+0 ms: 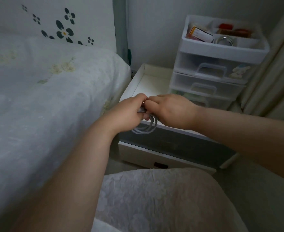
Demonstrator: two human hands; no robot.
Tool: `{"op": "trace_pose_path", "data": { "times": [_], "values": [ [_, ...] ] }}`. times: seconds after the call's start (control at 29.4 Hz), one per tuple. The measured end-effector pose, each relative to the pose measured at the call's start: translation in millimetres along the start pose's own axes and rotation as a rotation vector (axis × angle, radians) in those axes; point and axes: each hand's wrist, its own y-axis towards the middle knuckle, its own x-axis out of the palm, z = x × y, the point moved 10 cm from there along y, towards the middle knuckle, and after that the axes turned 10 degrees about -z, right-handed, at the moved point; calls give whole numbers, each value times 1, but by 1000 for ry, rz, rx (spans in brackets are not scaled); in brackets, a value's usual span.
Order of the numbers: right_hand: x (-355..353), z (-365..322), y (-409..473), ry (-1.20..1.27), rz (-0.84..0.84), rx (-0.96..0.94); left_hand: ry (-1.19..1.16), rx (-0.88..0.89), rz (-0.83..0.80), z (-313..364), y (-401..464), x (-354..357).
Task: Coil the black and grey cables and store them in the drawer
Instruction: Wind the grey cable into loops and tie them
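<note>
Single view only: head-worn wide-angle camera, looking forward and steeply down along both forearms, so no second view shares any part of the scene. Landmark is the open drawer (148,77), which sits just above frame centre and close to the lens; the bed (46,91) fills the area left of it, the plastic drawer tower (221,64) stands behind and right of it, and the person's lap lies nearest the camera, below it. Straight edges bow toward the frame borders, and the corners show strong wide-angle stretch.
</note>
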Motion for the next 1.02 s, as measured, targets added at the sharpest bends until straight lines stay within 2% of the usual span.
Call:
{"op": "trace_pose_path", "data": {
  "times": [0.17,0.37,0.54,0.61,0.68,0.75,0.85,0.92,1.02],
  "values": [
    [2,24,-2,278,4,224,106,-27,141,4,-3,-7],
    [5,41,-7,539,-4,399,221,4,353,23,-12,-15],
    [6,49,-6,561,-8,488,203,-40,470,29,-17,-15],
    [4,50,-6,462,-12,506,146,-82,462,28,-17,-12],
    [-3,49,-6,217,-5,500,-7,-115,395,21,-11,-7],
    [-12,43,-5,36,60,435,-320,-119,311,13,-5,0],
    [-25,35,-7,-125,160,311,-1062,-162,256,-3,-6,14],
    [-29,29,-8,-215,167,220,-1494,-226,138,-11,-5,32],
    [-24,7,-9,-274,138,18,-1656,-275,-60,-16,-1,46]
  ]
}}
